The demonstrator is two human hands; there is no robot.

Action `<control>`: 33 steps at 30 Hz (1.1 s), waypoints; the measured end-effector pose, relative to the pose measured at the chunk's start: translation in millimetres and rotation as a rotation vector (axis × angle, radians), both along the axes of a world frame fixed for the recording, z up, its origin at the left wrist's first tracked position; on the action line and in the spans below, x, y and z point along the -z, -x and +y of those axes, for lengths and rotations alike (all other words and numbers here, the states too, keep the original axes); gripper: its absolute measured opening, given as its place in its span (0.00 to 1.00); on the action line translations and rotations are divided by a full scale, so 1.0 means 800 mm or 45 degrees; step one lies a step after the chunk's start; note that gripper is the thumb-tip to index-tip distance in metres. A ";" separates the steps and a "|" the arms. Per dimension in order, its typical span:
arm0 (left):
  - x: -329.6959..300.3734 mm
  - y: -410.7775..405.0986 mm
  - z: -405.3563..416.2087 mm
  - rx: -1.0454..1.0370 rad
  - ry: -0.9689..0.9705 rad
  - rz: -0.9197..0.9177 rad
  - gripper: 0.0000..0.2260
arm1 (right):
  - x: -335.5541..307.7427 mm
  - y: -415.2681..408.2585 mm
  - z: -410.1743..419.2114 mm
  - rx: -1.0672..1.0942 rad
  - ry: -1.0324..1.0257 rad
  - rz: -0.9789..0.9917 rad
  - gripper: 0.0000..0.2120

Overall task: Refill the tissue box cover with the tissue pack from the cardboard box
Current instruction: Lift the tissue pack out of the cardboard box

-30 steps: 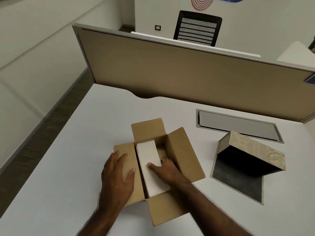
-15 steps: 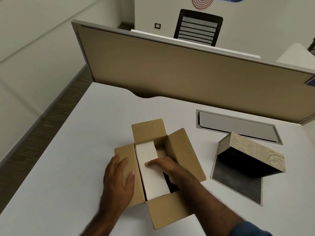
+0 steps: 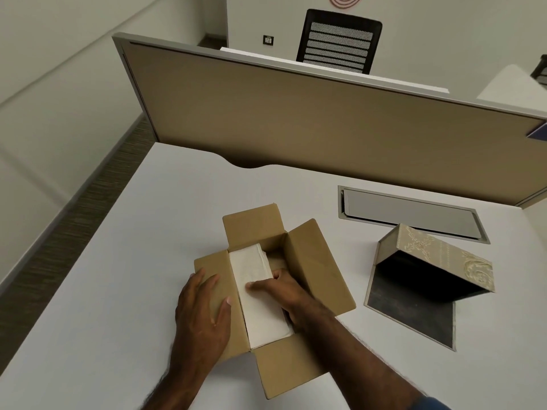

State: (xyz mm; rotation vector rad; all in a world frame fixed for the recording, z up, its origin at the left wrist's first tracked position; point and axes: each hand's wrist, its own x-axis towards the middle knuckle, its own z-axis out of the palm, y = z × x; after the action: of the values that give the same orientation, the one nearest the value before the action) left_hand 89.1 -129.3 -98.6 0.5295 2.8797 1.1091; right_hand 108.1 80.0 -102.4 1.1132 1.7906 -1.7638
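Note:
An open brown cardboard box sits on the white desk with its four flaps spread out. Inside lies a white tissue pack, lengthwise, against the box's left wall. My left hand rests flat on the left flap, fingers apart, pressing it down. My right hand reaches into the box; its thumb lies on top of the pack and its fingers curl down along the pack's right side. The beige patterned tissue box cover stands tilted open on the right, its dark inside and dark base plate showing.
A grey cable hatch is set into the desk behind the cover. A tan partition runs along the desk's far edge, with a black chair beyond it. The desk's left edge drops to a dark floor strip.
My right hand has slid deeper into the box beside the tissue pack, its thumb now across the pack's top. The left hand stays on the flap. The pack has tipped up slightly.

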 end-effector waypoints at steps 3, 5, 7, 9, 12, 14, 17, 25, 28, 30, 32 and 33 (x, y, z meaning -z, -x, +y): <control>-0.002 0.000 0.000 -0.005 0.014 -0.001 0.23 | 0.005 0.000 0.004 0.028 0.058 0.029 0.37; -0.003 0.000 0.000 -0.013 0.025 -0.011 0.23 | 0.008 -0.002 0.007 0.031 0.108 0.053 0.38; -0.005 0.000 0.001 -0.024 0.042 -0.012 0.22 | 0.008 -0.005 0.009 0.025 0.161 0.093 0.36; -0.009 -0.002 0.002 -0.028 0.053 -0.021 0.22 | 0.006 -0.008 0.010 0.034 0.211 0.137 0.34; -0.015 -0.005 0.003 -0.035 0.042 -0.020 0.21 | -0.004 -0.012 0.008 0.076 0.252 0.192 0.30; -0.021 -0.006 0.005 -0.043 0.023 -0.043 0.20 | -0.010 -0.014 0.008 0.098 0.266 0.224 0.30; -0.035 -0.011 0.011 -0.088 -0.049 -0.149 0.24 | -0.019 -0.017 0.008 0.104 0.301 0.269 0.29; -0.055 -0.015 0.014 -0.296 -0.300 -0.529 0.30 | -0.024 -0.034 0.000 0.128 0.360 0.270 0.23; -0.051 -0.019 0.012 -0.291 -0.372 -0.521 0.32 | -0.027 -0.042 -0.002 0.170 0.390 0.266 0.21; -0.048 -0.022 0.014 -0.298 -0.380 -0.494 0.34 | -0.031 -0.044 -0.003 0.198 0.421 0.269 0.22; -0.048 -0.025 0.015 -0.315 -0.389 -0.482 0.35 | -0.037 -0.045 -0.005 0.200 0.452 0.283 0.24; -0.046 -0.025 0.015 -0.321 -0.387 -0.473 0.35 | -0.042 -0.045 -0.006 0.199 0.457 0.290 0.25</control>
State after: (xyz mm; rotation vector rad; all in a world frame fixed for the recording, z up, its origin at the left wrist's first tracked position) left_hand 109.4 -116.9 -61.6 -0.0471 2.5154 1.5069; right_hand 144.3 75.4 -69.0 0.9556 1.4500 -2.2732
